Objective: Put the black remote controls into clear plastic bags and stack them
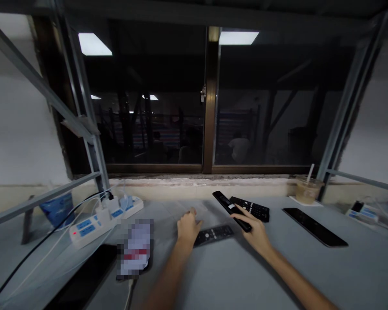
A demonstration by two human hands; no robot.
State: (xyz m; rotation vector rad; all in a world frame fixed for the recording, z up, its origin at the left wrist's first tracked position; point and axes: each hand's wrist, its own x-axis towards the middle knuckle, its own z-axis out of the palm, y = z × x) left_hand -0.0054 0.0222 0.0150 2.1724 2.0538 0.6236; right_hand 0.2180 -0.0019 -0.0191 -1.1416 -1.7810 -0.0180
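My right hand point(254, 228) grips a black remote control point(229, 206), raised at a slant over the table, its back or battery side with a white label toward me. Behind it a second black remote control point(250, 209) lies with its buttons up. A third remote control point(215, 234) lies, slightly blurred, between my hands. My left hand point(189, 226) is beside that third remote's left end, fingers loosely bent and thumb apart, with nothing visible in it. Clear plastic film point(198, 209) seems to lie just beyond the left hand.
On the grey table point(245, 275) a white power strip point(87, 230) with plugs and cables stands left, near a phone point(136, 247) and a dark tablet-like slab point(87, 275). Right are a black slab point(315, 227), a drink cup point(305, 190) and another power strip point(364, 213). Metal posts flank the window.
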